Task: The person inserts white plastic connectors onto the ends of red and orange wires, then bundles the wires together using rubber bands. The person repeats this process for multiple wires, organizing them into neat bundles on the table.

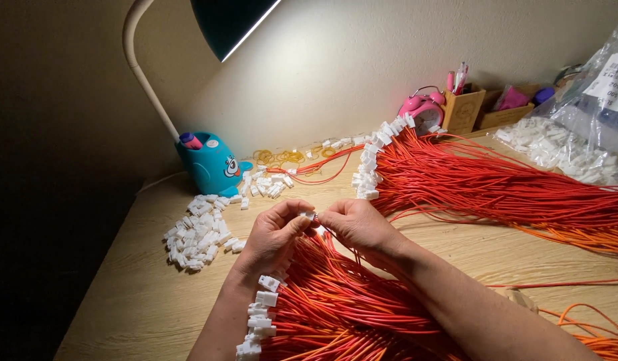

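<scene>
Two hands [316, 227] pinch one white connector [309, 215]; two red wire bundles [483, 184].

White connector [307, 215] mostly hidden between fingertips of left hand [274, 235] and right hand [357, 224]; wire entry cannot be told. Red wire bundle [362, 314] cut off at bottom edge. Clear bag [599, 100] cropped at right; lamp shade [232, 23] cropped at top

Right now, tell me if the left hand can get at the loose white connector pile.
Probably yes. The pile lies on open table just left of the left hand, nothing between, though that hand pinches a connector.
</scene>
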